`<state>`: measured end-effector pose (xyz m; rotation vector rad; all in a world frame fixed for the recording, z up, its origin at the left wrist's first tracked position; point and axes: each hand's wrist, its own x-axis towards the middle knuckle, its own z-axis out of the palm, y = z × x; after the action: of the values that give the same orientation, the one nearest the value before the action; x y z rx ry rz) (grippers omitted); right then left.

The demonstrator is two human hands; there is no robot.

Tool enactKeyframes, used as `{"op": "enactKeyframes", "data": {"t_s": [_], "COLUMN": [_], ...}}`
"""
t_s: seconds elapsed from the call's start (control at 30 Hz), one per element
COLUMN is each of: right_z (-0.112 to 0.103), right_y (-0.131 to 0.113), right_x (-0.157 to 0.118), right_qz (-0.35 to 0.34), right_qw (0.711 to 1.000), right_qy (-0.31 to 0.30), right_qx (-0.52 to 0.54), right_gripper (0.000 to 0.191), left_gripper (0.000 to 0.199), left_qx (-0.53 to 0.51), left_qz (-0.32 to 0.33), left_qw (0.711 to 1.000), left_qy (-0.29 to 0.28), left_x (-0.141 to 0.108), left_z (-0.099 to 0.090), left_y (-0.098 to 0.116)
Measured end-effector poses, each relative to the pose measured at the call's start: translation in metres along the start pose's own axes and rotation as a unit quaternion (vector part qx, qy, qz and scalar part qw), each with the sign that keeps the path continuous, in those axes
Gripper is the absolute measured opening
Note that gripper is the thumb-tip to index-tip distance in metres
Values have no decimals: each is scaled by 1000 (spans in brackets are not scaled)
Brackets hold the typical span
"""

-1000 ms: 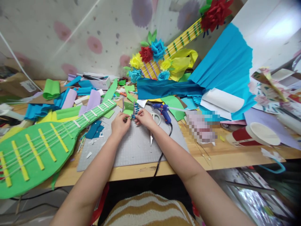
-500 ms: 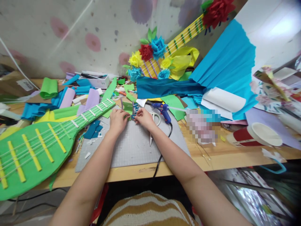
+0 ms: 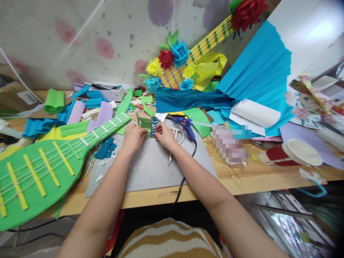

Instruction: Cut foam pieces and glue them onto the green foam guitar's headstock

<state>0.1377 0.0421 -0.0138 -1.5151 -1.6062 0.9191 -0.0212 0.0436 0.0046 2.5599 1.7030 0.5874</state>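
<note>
A small green piece (image 3: 145,123) with a row of short blue strips (image 3: 155,123) along its right side sits between my hands, over the grey mat (image 3: 150,172). My left hand (image 3: 134,137) is closed on the green piece's lower left edge. My right hand (image 3: 164,135) pinches at the lowest blue strip; its fingertips are small in view. White-handled scissors (image 3: 177,136) lie partly behind my right hand and wrist. Just right of them rests a blue glue gun (image 3: 188,128) with its black cord running down over the mat.
A green paper instrument (image 3: 45,172) covers the left of the table. A yellow instrument (image 3: 211,41) with paper flowers leans at the back. Blue crepe paper (image 3: 258,68) stands behind right; a red-and-white cup (image 3: 285,154) lies at right.
My left hand has shifted slightly left, and more of the green piece shows. My right hand stays nearly where it was, still pinching. The view has shifted slightly.
</note>
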Motion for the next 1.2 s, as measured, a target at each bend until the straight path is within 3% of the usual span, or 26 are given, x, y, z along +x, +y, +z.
{"op": "enactKeyframes", "data": {"t_s": [0.53, 0.7, 0.8, 1.2], "right_z": [0, 1, 1, 1], "right_y": [-4, -3, -3, -3], "right_x": [-2, -3, -3, -4], "right_qz": [-14, -15, -16, -19], "right_qw": [999, 998, 998, 999], "right_qy": [0, 6, 5, 2], "right_qx": [-51, -53, -55, -46], "right_gripper": [12, 11, 10, 12], "left_gripper": [21, 23, 13, 11], "left_qx": [5, 5, -6, 5], "left_qz": [-24, -43, -42, -36], "left_qw": [999, 994, 995, 993], "left_qy": [49, 102, 96, 111], "left_x": [-10, -11, -11, -9], "left_z": [0, -2, -1, 4], "left_y": [3, 4, 4, 2]}}
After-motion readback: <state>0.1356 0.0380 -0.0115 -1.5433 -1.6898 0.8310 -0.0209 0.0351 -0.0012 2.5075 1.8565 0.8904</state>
